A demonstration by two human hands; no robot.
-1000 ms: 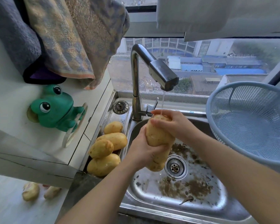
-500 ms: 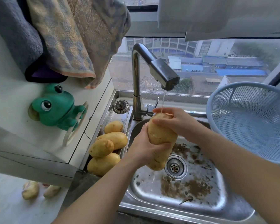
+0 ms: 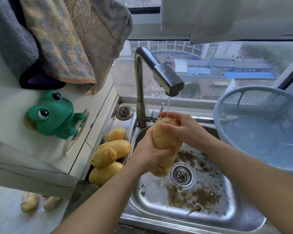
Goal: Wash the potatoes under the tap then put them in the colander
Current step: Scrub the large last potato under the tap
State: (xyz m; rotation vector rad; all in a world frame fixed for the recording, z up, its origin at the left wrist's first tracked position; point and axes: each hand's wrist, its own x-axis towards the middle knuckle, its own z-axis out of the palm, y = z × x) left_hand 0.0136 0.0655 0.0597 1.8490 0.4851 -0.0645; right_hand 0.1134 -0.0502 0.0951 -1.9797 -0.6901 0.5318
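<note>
Little is changed over the last second: the long potato [image 3: 164,141] is kept upright above the sink [image 3: 227,208], under a thin stream from the tap [image 3: 167,80]. It is gripped mid-body by the left hand [image 3: 149,154] and capped by the curled right hand [image 3: 181,129]. Rinsing is judged unfinished; transfer to the blue colander [image 3: 264,125] is pending.

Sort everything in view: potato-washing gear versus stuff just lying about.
Job: long yellow potato held in left hand and right hand; running chrome tap; steel sink; four loose yellow potatoes beside it; pale blue plastic colander.
Lying about: green plastic frog holder; hanging patterned towels.
</note>
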